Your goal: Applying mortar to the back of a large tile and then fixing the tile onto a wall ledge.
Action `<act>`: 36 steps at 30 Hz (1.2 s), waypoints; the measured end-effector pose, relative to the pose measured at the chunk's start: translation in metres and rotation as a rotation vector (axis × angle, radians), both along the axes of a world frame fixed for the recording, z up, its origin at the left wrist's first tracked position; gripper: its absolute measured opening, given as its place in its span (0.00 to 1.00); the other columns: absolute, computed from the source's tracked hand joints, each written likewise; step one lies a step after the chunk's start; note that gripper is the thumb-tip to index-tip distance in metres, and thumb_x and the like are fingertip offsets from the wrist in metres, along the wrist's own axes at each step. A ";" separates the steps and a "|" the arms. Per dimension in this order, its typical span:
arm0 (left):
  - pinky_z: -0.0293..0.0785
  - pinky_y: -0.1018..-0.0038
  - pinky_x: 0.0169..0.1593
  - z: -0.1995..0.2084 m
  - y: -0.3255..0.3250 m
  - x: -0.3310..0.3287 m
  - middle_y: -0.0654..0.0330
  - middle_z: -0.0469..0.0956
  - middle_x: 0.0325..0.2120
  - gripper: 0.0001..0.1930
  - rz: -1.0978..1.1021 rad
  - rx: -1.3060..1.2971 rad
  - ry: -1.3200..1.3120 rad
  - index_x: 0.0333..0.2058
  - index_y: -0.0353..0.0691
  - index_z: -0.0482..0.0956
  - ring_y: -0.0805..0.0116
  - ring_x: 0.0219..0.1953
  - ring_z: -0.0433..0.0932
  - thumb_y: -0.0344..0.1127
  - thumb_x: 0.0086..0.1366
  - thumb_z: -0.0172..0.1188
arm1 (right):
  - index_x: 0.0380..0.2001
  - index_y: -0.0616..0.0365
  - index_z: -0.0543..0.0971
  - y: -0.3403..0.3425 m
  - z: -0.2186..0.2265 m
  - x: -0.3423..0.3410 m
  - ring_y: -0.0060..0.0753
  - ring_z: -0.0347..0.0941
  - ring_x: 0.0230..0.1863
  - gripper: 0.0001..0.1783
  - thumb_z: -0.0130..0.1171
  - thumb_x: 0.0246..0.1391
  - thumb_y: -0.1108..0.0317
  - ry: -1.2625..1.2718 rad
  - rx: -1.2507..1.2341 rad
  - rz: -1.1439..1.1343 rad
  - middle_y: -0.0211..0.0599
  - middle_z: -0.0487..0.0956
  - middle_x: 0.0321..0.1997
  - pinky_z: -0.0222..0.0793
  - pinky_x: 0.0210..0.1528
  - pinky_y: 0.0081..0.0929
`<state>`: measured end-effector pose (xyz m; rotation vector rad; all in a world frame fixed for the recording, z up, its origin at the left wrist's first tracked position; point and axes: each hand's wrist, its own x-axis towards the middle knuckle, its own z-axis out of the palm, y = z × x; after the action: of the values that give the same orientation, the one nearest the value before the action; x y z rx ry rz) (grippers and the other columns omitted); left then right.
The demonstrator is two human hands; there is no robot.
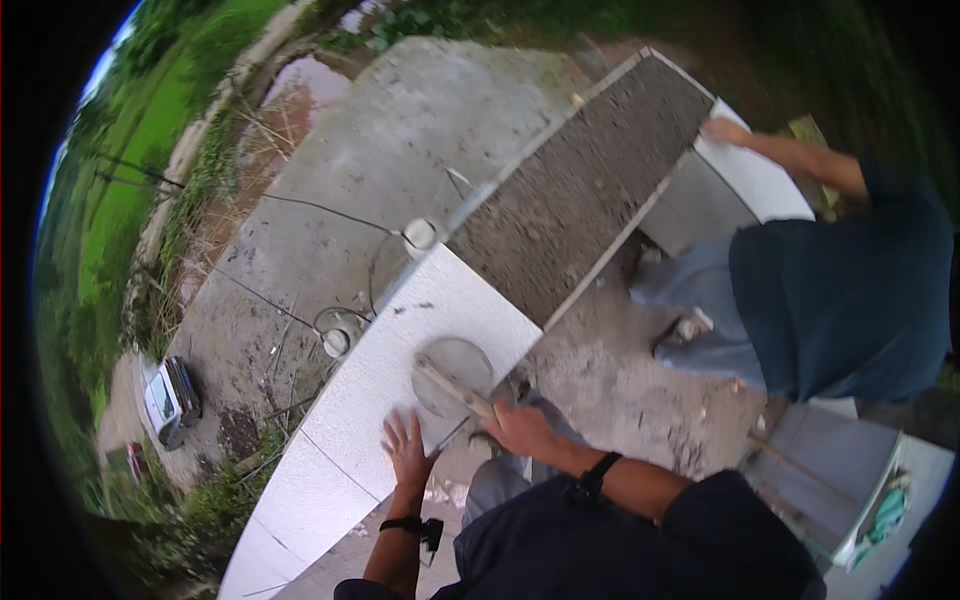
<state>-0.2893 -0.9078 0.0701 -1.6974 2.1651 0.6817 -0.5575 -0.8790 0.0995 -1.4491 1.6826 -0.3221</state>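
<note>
My right hand is closed round a wooden handle, which reaches forward over a white tile. Under the handle shows a round grey disc on the tile; whether the two are joined I cannot tell. Close to the tile's near edge, my left hand lies with fingers spread on the white surface. It holds nothing. Further white tiles run off to the lower left along the ledge. Beyond the white tile, a bed of rough grey mortar covers the ledge.
A person in a dark shirt at right touches a white slab. Two white round fittings with wires line the ledge's outer edge. Beyond it lies a concrete yard far below, with a car. Tiles and a green bag stand lower right.
</note>
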 end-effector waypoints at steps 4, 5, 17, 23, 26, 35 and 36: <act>0.58 0.30 0.57 -0.006 -0.014 -0.027 0.37 0.42 0.68 0.51 -0.038 -0.027 -0.007 0.64 0.39 0.58 0.28 0.67 0.46 0.44 0.42 0.77 | 0.35 0.63 0.70 -0.003 0.016 -0.005 0.58 0.77 0.24 0.23 0.53 0.59 0.50 -0.046 -0.034 0.004 0.52 0.78 0.20 0.70 0.27 0.52; 0.59 0.32 0.57 -0.009 -0.015 -0.032 0.36 0.42 0.68 0.50 -0.042 -0.049 -0.019 0.62 0.38 0.60 0.28 0.67 0.47 0.43 0.42 0.77 | 0.35 0.63 0.70 -0.003 0.013 -0.007 0.58 0.77 0.24 0.22 0.53 0.59 0.50 -0.030 -0.042 0.007 0.51 0.78 0.21 0.70 0.27 0.52; 0.62 0.39 0.59 -0.016 -0.011 -0.032 0.37 0.43 0.68 0.42 -0.053 -0.077 0.023 0.57 0.36 0.68 0.27 0.65 0.50 0.43 0.44 0.76 | 0.36 0.63 0.70 -0.001 0.003 -0.015 0.58 0.77 0.25 0.23 0.50 0.60 0.49 -0.052 0.032 0.014 0.53 0.78 0.21 0.70 0.28 0.52; 0.62 0.38 0.58 -0.016 -0.015 -0.038 0.38 0.44 0.68 0.43 -0.041 -0.086 0.029 0.58 0.37 0.67 0.27 0.66 0.50 0.43 0.43 0.76 | 0.41 0.64 0.69 -0.001 -0.005 -0.016 0.59 0.77 0.28 0.25 0.51 0.59 0.49 -0.024 0.064 0.038 0.53 0.79 0.26 0.72 0.31 0.52; 0.63 0.37 0.58 -0.011 -0.016 -0.040 0.37 0.44 0.68 0.44 -0.040 -0.093 0.027 0.59 0.38 0.65 0.27 0.66 0.49 0.43 0.43 0.76 | 0.41 0.64 0.69 -0.006 -0.001 -0.018 0.59 0.77 0.29 0.25 0.51 0.59 0.48 -0.015 0.088 0.079 0.53 0.79 0.26 0.72 0.31 0.52; 0.48 0.49 0.68 -0.015 0.024 0.040 0.31 0.45 0.66 0.56 0.698 -0.178 -0.001 0.68 0.31 0.45 0.34 0.68 0.48 0.56 0.52 0.69 | 0.39 0.63 0.71 -0.016 0.000 -0.017 0.61 0.77 0.33 0.25 0.50 0.59 0.48 0.075 0.127 0.172 0.55 0.80 0.28 0.71 0.36 0.53; 0.48 0.49 0.68 -0.016 0.035 0.055 0.31 0.45 0.66 0.56 0.802 -0.209 -0.026 0.68 0.31 0.45 0.34 0.68 0.48 0.56 0.52 0.69 | 0.39 0.64 0.71 -0.021 0.006 -0.019 0.62 0.77 0.33 0.25 0.50 0.59 0.48 0.108 0.112 0.207 0.55 0.80 0.28 0.70 0.37 0.54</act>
<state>-0.2341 -0.8730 0.0541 -2.6891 1.5187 0.6078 -0.5767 -0.8996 0.1060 -1.5637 1.5910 -0.0358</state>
